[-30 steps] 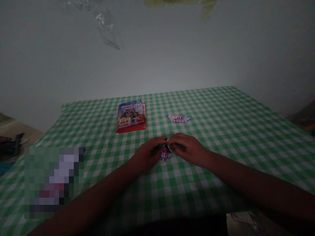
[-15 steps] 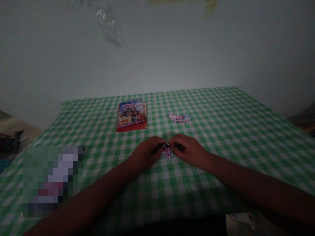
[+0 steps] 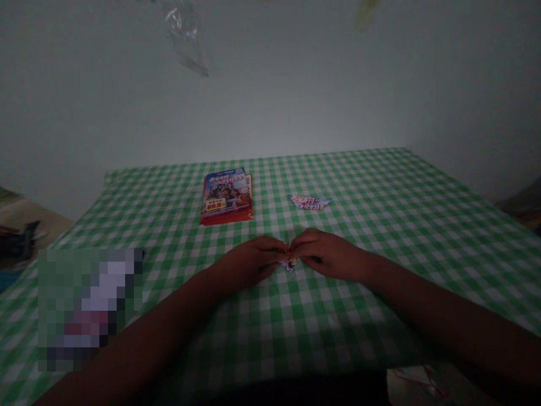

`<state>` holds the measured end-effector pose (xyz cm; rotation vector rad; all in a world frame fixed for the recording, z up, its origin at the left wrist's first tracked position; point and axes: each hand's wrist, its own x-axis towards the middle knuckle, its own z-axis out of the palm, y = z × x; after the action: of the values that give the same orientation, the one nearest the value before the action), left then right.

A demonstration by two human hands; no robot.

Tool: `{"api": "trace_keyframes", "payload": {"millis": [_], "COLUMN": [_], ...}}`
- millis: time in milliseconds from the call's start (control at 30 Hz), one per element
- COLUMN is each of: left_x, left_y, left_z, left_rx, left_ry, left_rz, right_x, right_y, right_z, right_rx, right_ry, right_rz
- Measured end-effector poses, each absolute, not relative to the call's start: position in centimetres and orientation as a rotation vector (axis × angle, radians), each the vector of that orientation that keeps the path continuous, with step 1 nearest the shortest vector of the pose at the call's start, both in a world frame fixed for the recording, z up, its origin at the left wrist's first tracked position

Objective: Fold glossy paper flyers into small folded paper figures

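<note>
Left hand (image 3: 249, 262), right hand (image 3: 327, 255), pinching folded printed paper (image 3: 289, 264), green gingham tablecloth (image 3: 380, 186)

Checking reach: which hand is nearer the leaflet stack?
Left. The left hand is in front of the leaflet stack, slightly to its right. The right hand is farther right, on the far side of the left hand.

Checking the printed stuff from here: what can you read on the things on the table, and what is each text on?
"89.9" on the yellow label of the booklet.
The booklet's other print: too small to read.
Red print on the flat paper: too blurred to read.
Print on the folded paper: too small and mostly hidden.
</note>
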<state>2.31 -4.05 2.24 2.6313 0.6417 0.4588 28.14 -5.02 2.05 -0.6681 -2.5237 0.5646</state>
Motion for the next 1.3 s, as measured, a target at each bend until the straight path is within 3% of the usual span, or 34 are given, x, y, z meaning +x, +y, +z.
{"api": "trace_keyframes", "payload": {"millis": [267, 567, 800, 1000, 1300], "left_x": [2.5, 3.5, 3.6, 3.0, 4.0], "left_y": [-6.8, -9.6, -9.7, -7.3, -6.2], "left_z": [5.0, 5.3, 5.1, 4.8, 1.5], "left_rx": [2.86, 2.904, 2.959, 2.755, 2.501], "left_ry": [0.805, 1.038, 1.023, 0.924, 1.251], "left_rz": [0.023, -0.169, -0.077, 0.102, 0.568], "right_x": [27.7, 27.7, 27.0, 27.5, 27.0], "right_y": [-7.1, -10.3, -11.0, -9.9, -9.4], "right_z": [4.4, 3.7, 3.8, 4.4, 4.7], "right_rx": [-0.847, -1.039, -1.107, -1.042, -1.048], "right_ry": [-2.82, -2.887, -2.914, -2.827, -2.762], "right_rz": [0.258, 0.046, 0.042, 0.247, 0.233]}}
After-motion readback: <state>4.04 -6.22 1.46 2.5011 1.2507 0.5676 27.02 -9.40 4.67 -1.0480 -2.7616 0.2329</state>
